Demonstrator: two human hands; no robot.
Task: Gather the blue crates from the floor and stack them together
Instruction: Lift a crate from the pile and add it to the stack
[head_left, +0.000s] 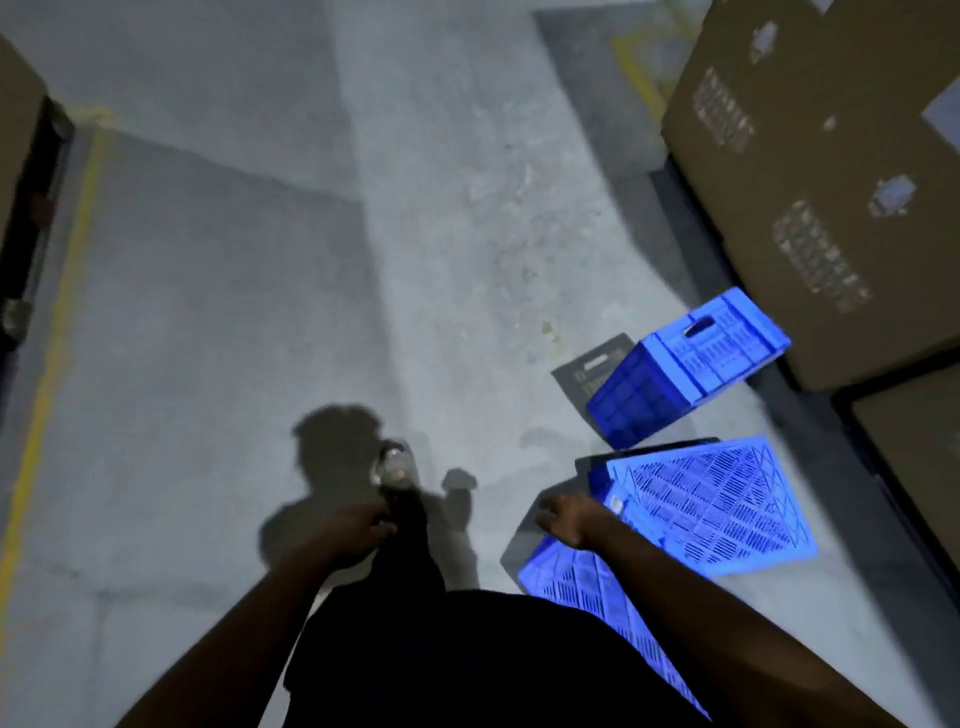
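Observation:
Three blue slatted crates lie on the grey floor at the right. One crate (691, 364) lies tipped on its side by the cardboard boxes, its handle slot showing. A second crate (722, 509) rests upside down, its grid base facing up. A third crate (587, 587) lies nearest me, partly hidden behind my right arm and body. My right hand (569, 519) hangs over the near crates with fingers relaxed and holds nothing. My left hand (353, 530) hovers in front of my leg, loosely curled and holding nothing.
Big cardboard boxes (810, 171) stand along the right, close behind the crates. A dark flat panel (592, 371) lies on the floor left of the tipped crate. A yellow floor line (57, 338) runs down the left. My foot (395, 465) steps on open concrete (234, 312).

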